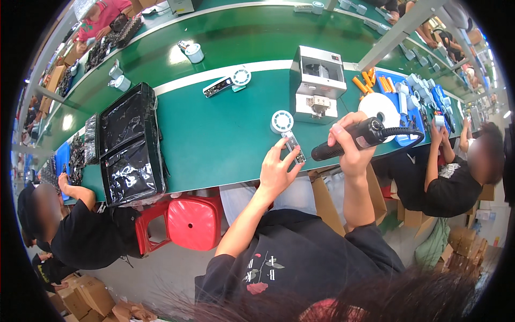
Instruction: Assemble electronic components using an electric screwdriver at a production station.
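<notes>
A small handheld fan [282, 122] with a round pale-blue head lies at the near edge of the green table, its handle uncovered and showing electronic parts. My left hand [274, 173] pinches that handle between thumb and fingers. Wrapped in my right hand [354, 155] is a black electric screwdriver [366, 132], tilted with its front end pointing left, close beside the handle. A black coiled cord leaves its rear end. The screwdriver's tip is too small to make out. Farther off, another opened fan [241, 78] rests on the table, out of my hands.
A grey-and-white screw feeder [317, 80] stands behind the fan. To its right are a white reel [382, 110] and a blue tray [399, 86] with orange and pale-blue parts. Black plastic-covered trays [127, 134] sit left. Co-workers sit both sides; a red stool [193, 222] stands at left.
</notes>
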Demonstrator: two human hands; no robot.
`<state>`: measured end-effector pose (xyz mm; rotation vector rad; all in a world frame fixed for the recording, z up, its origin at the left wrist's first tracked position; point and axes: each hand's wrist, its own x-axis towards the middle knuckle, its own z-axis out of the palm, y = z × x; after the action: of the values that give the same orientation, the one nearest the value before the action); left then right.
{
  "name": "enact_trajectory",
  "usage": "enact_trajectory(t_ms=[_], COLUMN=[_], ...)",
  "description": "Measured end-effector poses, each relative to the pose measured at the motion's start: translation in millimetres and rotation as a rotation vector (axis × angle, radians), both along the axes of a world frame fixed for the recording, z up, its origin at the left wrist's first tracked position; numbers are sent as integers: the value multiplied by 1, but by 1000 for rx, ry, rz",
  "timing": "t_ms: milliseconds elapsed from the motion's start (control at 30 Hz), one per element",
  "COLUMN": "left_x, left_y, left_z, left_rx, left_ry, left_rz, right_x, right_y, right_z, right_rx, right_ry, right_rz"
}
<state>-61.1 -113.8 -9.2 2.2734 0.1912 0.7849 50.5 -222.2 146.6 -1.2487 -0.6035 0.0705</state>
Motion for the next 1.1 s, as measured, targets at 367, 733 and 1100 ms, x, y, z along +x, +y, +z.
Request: enact_trajectory(t_ms=[367, 733, 1100], left_x=[1, 2, 1], left_y=[0, 0, -1], left_z=[1, 3, 3], left_rx=[45, 35, 17], left_ry=[-19, -14, -3], left_rz=[18, 23, 4], right_x=[0, -2, -4], right_y=[-1, -2, -5], right_z=[-12, -13, -23], right_rx=[2, -16, -15], right_ry=[-5, -22, -109], right_rz=[0, 25, 153])
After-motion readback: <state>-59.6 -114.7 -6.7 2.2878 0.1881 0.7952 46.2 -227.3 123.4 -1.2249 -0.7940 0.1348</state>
